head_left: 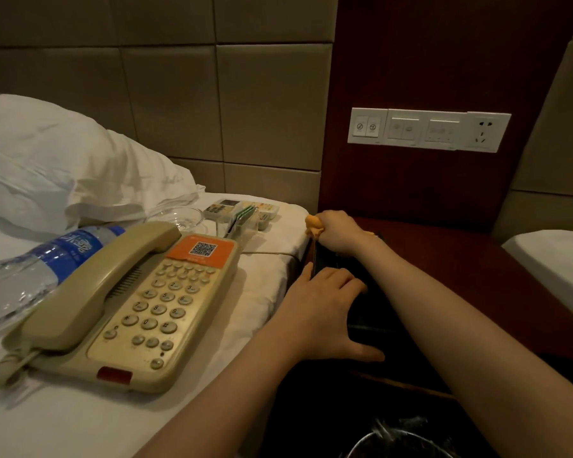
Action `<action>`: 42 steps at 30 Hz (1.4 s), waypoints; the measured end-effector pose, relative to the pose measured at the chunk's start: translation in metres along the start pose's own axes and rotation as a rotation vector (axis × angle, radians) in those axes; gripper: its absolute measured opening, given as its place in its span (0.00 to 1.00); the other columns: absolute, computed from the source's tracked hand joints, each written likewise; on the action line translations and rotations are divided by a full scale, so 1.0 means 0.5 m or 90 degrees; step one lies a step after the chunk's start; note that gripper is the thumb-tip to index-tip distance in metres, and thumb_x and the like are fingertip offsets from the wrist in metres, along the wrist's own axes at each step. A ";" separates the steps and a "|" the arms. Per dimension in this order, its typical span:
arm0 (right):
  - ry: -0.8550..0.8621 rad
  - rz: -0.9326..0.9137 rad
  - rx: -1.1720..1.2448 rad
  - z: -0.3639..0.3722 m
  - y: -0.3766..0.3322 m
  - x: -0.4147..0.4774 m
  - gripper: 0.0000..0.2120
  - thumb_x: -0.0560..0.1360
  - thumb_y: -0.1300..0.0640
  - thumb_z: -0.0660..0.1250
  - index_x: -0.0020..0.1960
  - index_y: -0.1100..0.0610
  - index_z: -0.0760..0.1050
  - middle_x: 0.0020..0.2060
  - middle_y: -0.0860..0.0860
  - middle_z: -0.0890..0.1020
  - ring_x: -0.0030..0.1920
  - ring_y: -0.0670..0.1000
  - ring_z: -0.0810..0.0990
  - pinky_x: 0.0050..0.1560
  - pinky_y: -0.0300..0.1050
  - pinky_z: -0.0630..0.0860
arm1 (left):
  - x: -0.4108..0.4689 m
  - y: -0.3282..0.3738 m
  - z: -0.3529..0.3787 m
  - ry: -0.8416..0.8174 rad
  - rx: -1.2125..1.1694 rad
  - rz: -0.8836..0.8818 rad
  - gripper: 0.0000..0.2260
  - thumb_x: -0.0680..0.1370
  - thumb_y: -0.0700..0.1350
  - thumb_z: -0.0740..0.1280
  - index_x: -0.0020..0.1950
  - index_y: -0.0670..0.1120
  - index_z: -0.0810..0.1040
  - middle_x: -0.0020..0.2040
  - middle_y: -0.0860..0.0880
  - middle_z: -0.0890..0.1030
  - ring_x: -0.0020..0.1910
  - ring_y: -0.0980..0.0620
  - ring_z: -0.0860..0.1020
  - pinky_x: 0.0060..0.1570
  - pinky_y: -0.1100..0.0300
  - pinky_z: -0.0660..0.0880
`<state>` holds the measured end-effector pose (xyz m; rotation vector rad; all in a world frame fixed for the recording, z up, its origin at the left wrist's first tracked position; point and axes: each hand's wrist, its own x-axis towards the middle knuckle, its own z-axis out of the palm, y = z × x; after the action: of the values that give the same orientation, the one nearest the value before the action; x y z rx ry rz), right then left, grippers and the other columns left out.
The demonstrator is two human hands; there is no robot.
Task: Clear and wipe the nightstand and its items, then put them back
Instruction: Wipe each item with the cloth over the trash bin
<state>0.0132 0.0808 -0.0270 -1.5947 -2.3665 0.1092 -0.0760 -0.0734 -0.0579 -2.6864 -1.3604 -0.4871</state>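
The dark red nightstand [497, 269] stands between two beds. My left hand [325, 309] lies flat with spread fingers on a black box [374, 312] at the nightstand's left edge. My right hand [338, 231] grips a bunched yellow cloth [313, 224] at the far end of that box. On the bed to the left lie a beige telephone [129, 305], a water bottle [43, 262] on its side, a glass dish [184, 218], a clear card holder [240, 223] and a remote [242, 208].
A white pillow [57, 166] sits at the bed's head. A switch and socket panel [429, 130] is on the wood wall above the nightstand. A bin with a dark liner [401, 441] stands below. A second bed's corner [556, 262] shows at right.
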 end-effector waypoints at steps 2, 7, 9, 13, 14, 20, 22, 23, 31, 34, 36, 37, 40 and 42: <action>-0.010 -0.005 0.000 -0.003 -0.001 -0.010 0.14 0.75 0.62 0.60 0.32 0.53 0.63 0.37 0.55 0.73 0.40 0.56 0.72 0.34 0.44 0.65 | -0.005 -0.004 0.011 0.099 0.073 0.014 0.38 0.64 0.73 0.60 0.65 0.49 0.71 0.62 0.51 0.75 0.65 0.51 0.71 0.70 0.37 0.55; -0.028 -0.010 0.026 -0.015 -0.008 -0.051 0.10 0.75 0.58 0.62 0.35 0.56 0.69 0.38 0.55 0.77 0.40 0.55 0.74 0.38 0.44 0.67 | -0.007 0.004 0.015 0.161 0.127 -0.076 0.48 0.59 0.77 0.60 0.69 0.49 0.60 0.72 0.46 0.62 0.75 0.45 0.52 0.64 0.33 0.36; -0.034 -0.014 0.049 -0.018 -0.011 -0.072 0.10 0.75 0.57 0.62 0.35 0.56 0.70 0.38 0.55 0.78 0.40 0.55 0.76 0.36 0.45 0.68 | -0.009 0.008 0.018 0.173 0.136 -0.111 0.50 0.56 0.78 0.55 0.69 0.48 0.57 0.72 0.44 0.59 0.74 0.44 0.50 0.64 0.30 0.38; -0.047 -0.043 0.122 -0.029 -0.025 -0.121 0.10 0.75 0.57 0.62 0.36 0.58 0.74 0.39 0.57 0.79 0.41 0.56 0.77 0.42 0.48 0.73 | -0.013 0.015 0.029 0.215 0.136 -0.166 0.54 0.53 0.79 0.52 0.71 0.47 0.58 0.71 0.43 0.59 0.73 0.43 0.53 0.66 0.38 0.36; -0.051 -0.043 0.142 -0.031 -0.028 -0.133 0.11 0.76 0.56 0.62 0.36 0.58 0.74 0.38 0.56 0.78 0.40 0.54 0.77 0.41 0.48 0.73 | -0.016 0.017 0.030 0.217 0.133 -0.175 0.55 0.53 0.79 0.53 0.71 0.47 0.56 0.72 0.43 0.57 0.73 0.44 0.52 0.65 0.38 0.35; -0.112 -0.059 0.200 -0.059 -0.042 -0.207 0.07 0.76 0.59 0.64 0.41 0.58 0.77 0.33 0.51 0.76 0.33 0.49 0.75 0.31 0.38 0.73 | -0.024 0.020 0.038 0.247 0.045 -0.178 0.54 0.53 0.77 0.59 0.70 0.55 0.41 0.74 0.49 0.45 0.74 0.47 0.42 0.64 0.35 0.35; -0.154 -0.055 0.220 -0.074 -0.045 -0.233 0.06 0.76 0.63 0.63 0.48 0.64 0.77 0.35 0.53 0.76 0.32 0.48 0.74 0.28 0.35 0.70 | -0.027 0.021 0.036 0.243 0.022 -0.185 0.54 0.53 0.75 0.64 0.70 0.58 0.42 0.73 0.51 0.42 0.74 0.48 0.40 0.64 0.37 0.31; -0.175 -0.054 0.221 -0.079 -0.044 -0.244 0.05 0.76 0.64 0.62 0.47 0.65 0.76 0.37 0.55 0.76 0.33 0.49 0.73 0.31 0.37 0.71 | -0.028 0.021 0.035 0.237 0.016 -0.186 0.54 0.53 0.75 0.63 0.70 0.60 0.40 0.73 0.52 0.41 0.73 0.49 0.38 0.63 0.39 0.29; -0.175 -0.113 0.155 -0.101 -0.013 -0.305 0.05 0.74 0.64 0.64 0.50 0.62 0.75 0.44 0.57 0.78 0.42 0.55 0.76 0.42 0.48 0.75 | -0.031 0.029 0.021 0.188 0.004 -0.177 0.53 0.55 0.75 0.65 0.65 0.63 0.31 0.72 0.53 0.36 0.73 0.50 0.37 0.66 0.36 0.33; -0.150 -0.121 0.161 -0.101 0.009 -0.317 0.04 0.73 0.63 0.66 0.42 0.55 0.73 0.44 0.56 0.77 0.41 0.54 0.75 0.40 0.48 0.72 | -0.030 0.028 0.013 0.148 -0.005 -0.215 0.55 0.60 0.71 0.69 0.70 0.58 0.34 0.75 0.50 0.40 0.76 0.49 0.40 0.69 0.35 0.37; -0.130 -0.118 0.165 -0.100 0.031 -0.327 0.06 0.73 0.62 0.67 0.39 0.53 0.73 0.41 0.53 0.76 0.38 0.50 0.73 0.38 0.44 0.69 | -0.032 0.025 0.014 0.129 -0.025 -0.218 0.54 0.61 0.70 0.69 0.73 0.56 0.37 0.76 0.50 0.46 0.76 0.50 0.45 0.70 0.37 0.40; -0.110 -0.110 0.170 -0.097 0.044 -0.334 0.05 0.74 0.61 0.66 0.40 0.55 0.74 0.41 0.52 0.75 0.38 0.50 0.73 0.38 0.44 0.69 | -0.032 0.024 0.016 0.120 -0.034 -0.209 0.53 0.62 0.70 0.69 0.74 0.56 0.39 0.76 0.51 0.49 0.76 0.51 0.48 0.71 0.38 0.41; 0.009 -0.058 0.215 -0.078 0.081 -0.358 0.04 0.76 0.60 0.65 0.46 0.60 0.78 0.43 0.55 0.75 0.43 0.55 0.75 0.44 0.50 0.72 | -0.022 0.027 0.007 0.035 -0.084 -0.172 0.45 0.66 0.65 0.70 0.75 0.53 0.50 0.73 0.51 0.57 0.74 0.50 0.55 0.74 0.43 0.46; 0.110 0.018 0.298 -0.055 0.086 -0.368 0.03 0.76 0.59 0.65 0.46 0.56 0.78 0.44 0.54 0.75 0.44 0.54 0.74 0.45 0.49 0.71 | -0.010 0.031 -0.013 -0.057 -0.169 -0.149 0.37 0.70 0.57 0.71 0.74 0.52 0.57 0.70 0.50 0.63 0.71 0.49 0.60 0.73 0.45 0.52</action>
<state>0.1235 -0.0743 -0.0453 -1.3497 -1.9977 0.4728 -0.0678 -0.0880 -0.0523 -2.7939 -1.7645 -0.6148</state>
